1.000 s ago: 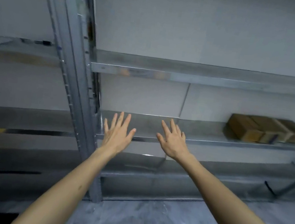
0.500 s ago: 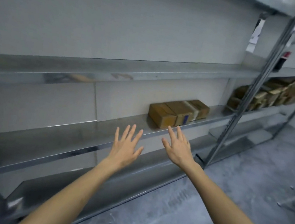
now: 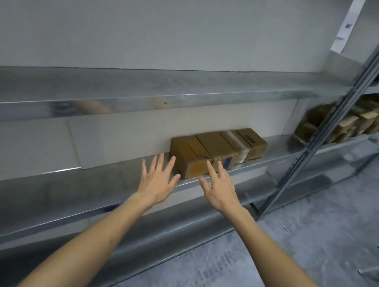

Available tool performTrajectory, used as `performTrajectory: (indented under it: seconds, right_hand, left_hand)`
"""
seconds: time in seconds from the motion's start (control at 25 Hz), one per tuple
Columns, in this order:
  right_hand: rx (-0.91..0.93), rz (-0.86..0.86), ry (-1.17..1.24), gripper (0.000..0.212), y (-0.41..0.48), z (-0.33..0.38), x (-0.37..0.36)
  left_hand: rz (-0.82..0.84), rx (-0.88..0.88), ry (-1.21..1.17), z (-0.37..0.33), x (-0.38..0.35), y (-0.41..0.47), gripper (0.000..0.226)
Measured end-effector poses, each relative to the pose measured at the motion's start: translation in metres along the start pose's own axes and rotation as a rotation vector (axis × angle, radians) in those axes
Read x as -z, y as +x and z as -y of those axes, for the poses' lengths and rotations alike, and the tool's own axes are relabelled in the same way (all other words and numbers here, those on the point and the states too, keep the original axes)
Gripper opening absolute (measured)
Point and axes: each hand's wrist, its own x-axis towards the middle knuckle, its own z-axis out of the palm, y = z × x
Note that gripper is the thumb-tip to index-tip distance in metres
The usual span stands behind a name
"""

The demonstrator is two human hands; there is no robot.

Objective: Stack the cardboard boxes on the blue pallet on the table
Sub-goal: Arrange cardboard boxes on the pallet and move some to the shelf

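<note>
A row of several brown cardboard boxes [image 3: 219,151] sits on the middle metal shelf [image 3: 110,181], pushed against the back wall. My left hand [image 3: 158,179] is stretched out flat with fingers spread, just left of the nearest box [image 3: 191,158]. My right hand [image 3: 220,187] is also flat and spread, its fingertips in front of that box's near face. Neither hand holds anything. No blue pallet or table is in view.
A metal upright [image 3: 327,128] divides the racking on the right; beyond it a pile of more cardboard boxes [image 3: 357,120] fills the same shelf level. An upper shelf [image 3: 142,93] hangs above the boxes. Grey concrete floor [image 3: 289,254] lies below.
The view has swung right along the racking and closer; the row of boxes now lies directly ahead of my hands. Both hands stay flat and have reached nearer to the first box.
</note>
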Motion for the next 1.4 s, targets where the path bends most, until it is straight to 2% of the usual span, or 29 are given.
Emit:
performTrajectory:
  seconds: [0.36,0.56,0.76,1.08,1.24,1.4]
  right_hand:
    - [0.044,0.108,0.307,0.062,0.125,-0.051,-0.011]
    - [0.031,0.235,0.394,0.069,0.195,-0.073,-0.023]
    - [0.031,0.395,0.478,0.052,0.251,-0.088,-0.026]
    - [0.126,0.385,0.635,0.052,0.27,-0.084,-0.035]
    - [0.08,0.457,0.788,0.053,0.268,-0.076,-0.043]
    - [-0.024,0.41,0.937,0.051,0.273,-0.078,-0.049]
  left_hand:
    - [0.121,0.234,-0.159,-0.035,-0.039,0.095,0.067]
    - [0.138,0.375,-0.19,-0.053,-0.062,0.142,0.066]
    - [0.188,0.546,-0.292,-0.072,-0.078,0.175,0.066]
    - [0.141,0.664,-0.535,-0.084,-0.105,0.195,0.063]
    - [0.126,0.681,-0.565,-0.078,-0.111,0.2,0.064]
    - [0.083,0.664,-0.639,-0.073,-0.116,0.203,0.067]
